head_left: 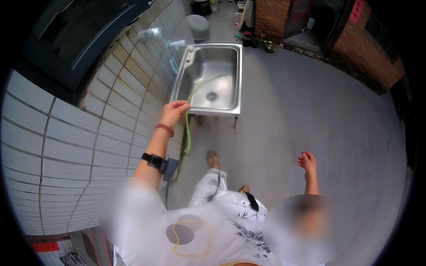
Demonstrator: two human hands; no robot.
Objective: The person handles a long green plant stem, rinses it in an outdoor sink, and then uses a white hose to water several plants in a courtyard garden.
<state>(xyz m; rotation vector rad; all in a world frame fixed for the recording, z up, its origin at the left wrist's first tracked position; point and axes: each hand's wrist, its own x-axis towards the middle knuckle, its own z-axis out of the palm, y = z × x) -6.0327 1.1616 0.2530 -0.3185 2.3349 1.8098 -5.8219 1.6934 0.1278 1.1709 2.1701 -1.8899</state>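
A stainless-steel sink (pixel 240 80) on a metal stand is placed against the tiled wall. At its near left corner, my left hand (pixel 175 113) pinches a thin green hose (pixel 188 133) between thumb and fingers. One end of the hose curves into the basin past the drain, and the rest hangs down outside the rim along the wall. My right hand (pixel 307 162) hangs away to the right over the floor. It holds nothing I can see, its fingers loosely bent and apart.
White wall tiles (pixel 66 128) run close along my left side, below a dark window frame (pixel 57 48). A round grey tub (pixel 198 27) stands behind the sink. Far off are potted plants (pixel 269 46), a brick wall (pixel 269 17) and a doorway (pixel 306 31).
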